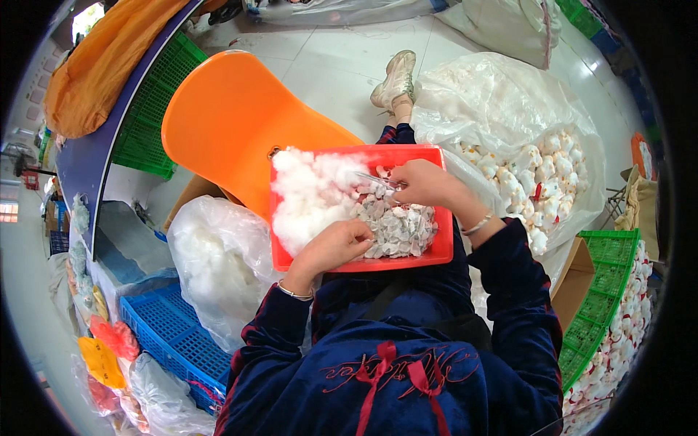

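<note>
On my lap rests a red plastic tray [356, 266]. White fluffy stuffing [309, 192] fills its left side, and many small greyish-white pieces [403, 231] are heaped at its right. My right hand [425, 183] is closed on slim metal tweezers [376, 179], whose tips point left to the edge of the stuffing. Over the tray's near side, my left hand [336, 245] has its fingers pinched together beside the small pieces. Whatever is between those fingertips is too small or hidden to make out.
An orange chair [225, 131] stands ahead on the left. A clear bag of stuffing [218, 254] and a blue crate [174, 327] are at my left. To the right lie a big plastic bag of small white plush-like items [538, 178] and a green crate [600, 291].
</note>
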`<state>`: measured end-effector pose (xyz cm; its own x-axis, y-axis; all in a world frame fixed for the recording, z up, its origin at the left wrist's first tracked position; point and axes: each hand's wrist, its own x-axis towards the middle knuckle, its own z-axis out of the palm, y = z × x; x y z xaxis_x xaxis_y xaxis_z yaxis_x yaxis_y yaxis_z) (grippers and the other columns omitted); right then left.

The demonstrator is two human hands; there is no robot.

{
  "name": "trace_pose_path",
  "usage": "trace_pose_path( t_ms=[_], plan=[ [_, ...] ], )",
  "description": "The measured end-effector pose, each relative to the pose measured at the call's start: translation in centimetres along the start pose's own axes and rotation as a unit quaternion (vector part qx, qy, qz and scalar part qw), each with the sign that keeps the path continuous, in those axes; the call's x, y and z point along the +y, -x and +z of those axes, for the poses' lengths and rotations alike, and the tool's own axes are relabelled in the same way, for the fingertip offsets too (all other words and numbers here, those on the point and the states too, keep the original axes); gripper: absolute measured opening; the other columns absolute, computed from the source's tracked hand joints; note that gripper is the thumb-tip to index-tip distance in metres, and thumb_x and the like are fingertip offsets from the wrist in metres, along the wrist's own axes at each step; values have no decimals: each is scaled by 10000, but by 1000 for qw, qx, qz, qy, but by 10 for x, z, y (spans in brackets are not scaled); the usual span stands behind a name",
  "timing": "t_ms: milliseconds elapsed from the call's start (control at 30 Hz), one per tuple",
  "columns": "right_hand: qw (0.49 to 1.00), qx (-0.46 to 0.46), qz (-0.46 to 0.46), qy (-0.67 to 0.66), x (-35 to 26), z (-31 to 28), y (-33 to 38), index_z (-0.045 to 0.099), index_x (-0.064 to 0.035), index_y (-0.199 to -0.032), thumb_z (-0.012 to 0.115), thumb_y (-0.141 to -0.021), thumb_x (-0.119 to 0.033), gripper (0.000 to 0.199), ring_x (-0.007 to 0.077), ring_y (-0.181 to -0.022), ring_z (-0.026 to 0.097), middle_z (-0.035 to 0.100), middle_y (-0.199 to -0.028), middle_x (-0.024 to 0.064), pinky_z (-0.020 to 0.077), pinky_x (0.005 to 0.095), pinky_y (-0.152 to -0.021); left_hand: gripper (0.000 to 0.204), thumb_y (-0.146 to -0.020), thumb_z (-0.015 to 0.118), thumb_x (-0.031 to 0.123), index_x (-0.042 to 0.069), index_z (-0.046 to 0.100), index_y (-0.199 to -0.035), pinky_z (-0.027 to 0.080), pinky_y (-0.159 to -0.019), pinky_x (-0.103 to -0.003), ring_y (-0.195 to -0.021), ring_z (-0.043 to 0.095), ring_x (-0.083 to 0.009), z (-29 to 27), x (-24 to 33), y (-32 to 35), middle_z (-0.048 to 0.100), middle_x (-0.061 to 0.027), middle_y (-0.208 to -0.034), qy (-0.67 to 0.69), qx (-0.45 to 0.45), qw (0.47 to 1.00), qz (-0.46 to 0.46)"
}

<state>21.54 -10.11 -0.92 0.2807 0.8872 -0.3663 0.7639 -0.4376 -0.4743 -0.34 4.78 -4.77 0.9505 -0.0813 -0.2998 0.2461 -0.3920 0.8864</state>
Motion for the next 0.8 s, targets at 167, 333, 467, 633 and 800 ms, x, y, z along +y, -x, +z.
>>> trace_pose_path(
  t_ms=[167, 333, 467, 633, 800],
  plan=[
    [956, -32, -43, -288, 20, -34, 63, 737, -26, -979, 811, -830, -225, 259, 139, -717, 562, 661, -770, 60, 462, 309, -687, 144, -927, 655, 124, -10, 678, -973, 526, -754, -321, -797, 652, -202, 6, -4, -2, 695, -114, -896, -26, -12, 999, 12],
    [901, -107, -9, -421, 24, -29, 109, 757, -40, -1086, 841, -814, -179, 317, 66, -762, 558, 686, -837, -29, 456, 266, -692, 183, -1001, 609, 179, 17, 696, -987, 552, -828, -329, -980, 698, -226, -3, -5, 4, 733, -100, -1088, 164, 141, 976, -40],
    [900, -100, -48, -422, 6, -19, 121, 756, -29, -1088, 857, -806, -206, 348, 65, -770, 567, 682, -825, -13, 459, 261, -684, 154, -1038, 575, 157, 56, 677, -1094, 557, -931, -356, -1132, 657, -221, -5, 14, -11, 674, -118, -1262, 554, 284, 770, 137],
    [936, -62, 8, -346, -20, 4, 111, 734, 17, -1050, 861, -794, -236, 381, 82, -696, 544, 619, -736, 24, 457, 285, -636, 165, -1046, 567, 162, 52, 651, -1135, 561, -956, -371, -1119, 674, -224, 19, 57, -32, 682, -140, -1219, 649, 197, 709, 194],
    [959, -6, -6, -283, -26, 10, 122, 702, 30, -1059, 852, -775, -275, 443, 197, -730, 614, 649, -784, 90, 503, 335, -693, 141, -1043, 590, 232, 105, 585, -982, 336, -456, -251, -524, 392, -74, 17, 78, -40, 511, 10, -699, 626, 290, 719, 82]
  ],
)
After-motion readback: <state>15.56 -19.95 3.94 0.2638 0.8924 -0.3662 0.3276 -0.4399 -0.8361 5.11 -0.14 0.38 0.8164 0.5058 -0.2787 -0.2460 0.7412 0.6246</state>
